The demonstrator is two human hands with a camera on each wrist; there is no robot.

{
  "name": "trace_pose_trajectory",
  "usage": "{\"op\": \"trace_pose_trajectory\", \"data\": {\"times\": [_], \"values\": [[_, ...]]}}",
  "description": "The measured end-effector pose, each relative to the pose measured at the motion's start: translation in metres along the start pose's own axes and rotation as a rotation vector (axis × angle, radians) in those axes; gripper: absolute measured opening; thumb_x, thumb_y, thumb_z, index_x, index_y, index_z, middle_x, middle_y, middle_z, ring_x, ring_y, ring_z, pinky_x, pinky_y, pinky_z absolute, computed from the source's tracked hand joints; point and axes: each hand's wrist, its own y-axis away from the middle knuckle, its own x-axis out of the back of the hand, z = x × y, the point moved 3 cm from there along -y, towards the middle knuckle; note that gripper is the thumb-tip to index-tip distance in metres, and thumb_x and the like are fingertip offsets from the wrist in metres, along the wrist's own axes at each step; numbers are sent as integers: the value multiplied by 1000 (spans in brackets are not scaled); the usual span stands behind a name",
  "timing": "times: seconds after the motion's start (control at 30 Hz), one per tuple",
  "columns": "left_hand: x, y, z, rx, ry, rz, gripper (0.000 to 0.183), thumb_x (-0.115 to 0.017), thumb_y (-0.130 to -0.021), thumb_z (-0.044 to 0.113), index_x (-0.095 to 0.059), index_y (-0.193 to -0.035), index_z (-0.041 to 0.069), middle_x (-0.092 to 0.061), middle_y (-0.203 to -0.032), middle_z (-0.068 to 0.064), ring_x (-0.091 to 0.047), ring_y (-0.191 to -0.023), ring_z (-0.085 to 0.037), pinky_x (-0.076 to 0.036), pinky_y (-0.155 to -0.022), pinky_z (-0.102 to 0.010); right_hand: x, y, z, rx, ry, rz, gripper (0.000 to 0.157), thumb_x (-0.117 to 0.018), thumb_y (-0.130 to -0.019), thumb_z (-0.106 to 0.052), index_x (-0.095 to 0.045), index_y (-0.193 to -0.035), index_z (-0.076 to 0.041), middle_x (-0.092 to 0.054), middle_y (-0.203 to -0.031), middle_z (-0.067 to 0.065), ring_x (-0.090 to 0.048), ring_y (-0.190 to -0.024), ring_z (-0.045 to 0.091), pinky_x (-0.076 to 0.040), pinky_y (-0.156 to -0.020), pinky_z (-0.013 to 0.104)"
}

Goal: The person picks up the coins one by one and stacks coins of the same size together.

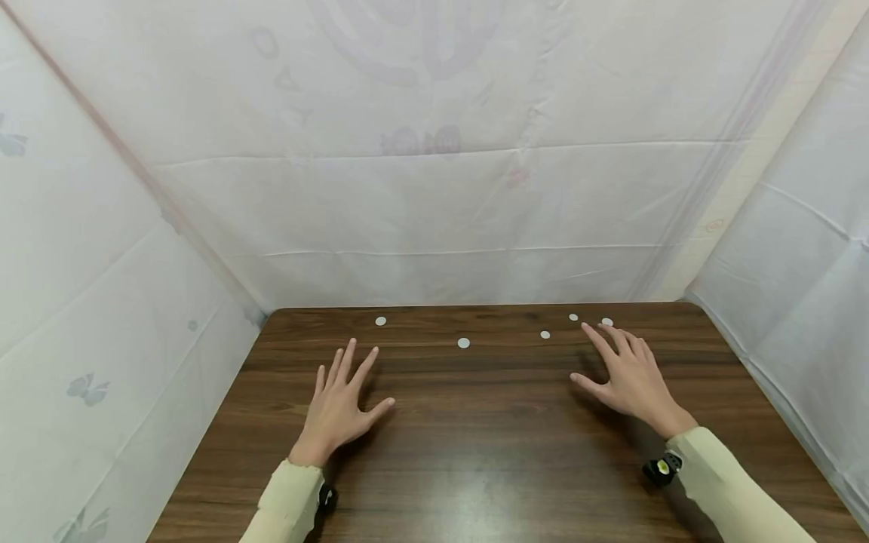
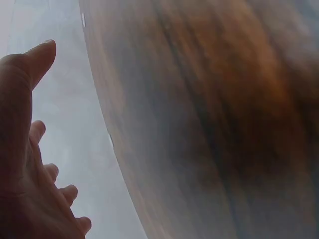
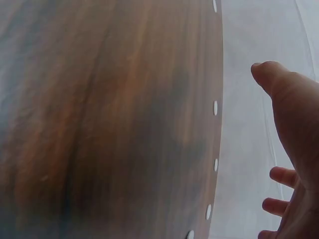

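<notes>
Head cam: left hand (image 1: pixel 336 411) points near 1 o'clock, right hand (image 1: pixel 634 385) about 11, fingers spread on both. Flat round white dots (image 1: pixel 464 343) sit by the far edge of the glossy wood-grain table (image 1: pixel 468 437), 11 to 2 o'clock; grain runs 9–3, wide stretch between hands. Creased cloth (image 1: pixel 441 204) at 12.

Left wrist: thumb apart, table edge slants 11 to 6.

Right wrist: thumb points 10ish, dots line the edge, 1 to 5.
</notes>
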Motion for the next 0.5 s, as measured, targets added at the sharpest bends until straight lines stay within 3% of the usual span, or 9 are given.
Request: {"op": "trace_pose_trajectory", "data": {"times": [0.23,0.37,0.5], "values": [[-1,-15,6,-20,28,8,92,-74,-88,59,-33,-162,24,-14,-170,-16,-30,-147,-48,-23,-113,-73,-7,-19,-3,-1,-63,-43,92,-77,-89,-51,-30,-163,-22,-42,-148,24,-43,-125,54,-38,-94,72],[-1,-26,11,-28,54,7,91,-74,-88,59,-33,-162,25,-21,-167,-20,-37,-143,-50,-28,-111,-70,-11,-30,-8,18,-113,-40,87,-79,-89,-48,-38,-159,-16,-47,-142,25,-47,-120,50,-39,-95,69],[-2,-35,15,-27,79,-12,90,-73,-89,58,-32,-163,27,-29,-163,-22,-41,-139,-50,-33,-108,-69,-16,-37,-14,10,-154,-84,85,-78,-90,-46,-38,-159,-16,-47,-142,26,-47,-125,50,-38,-97,70]]}}
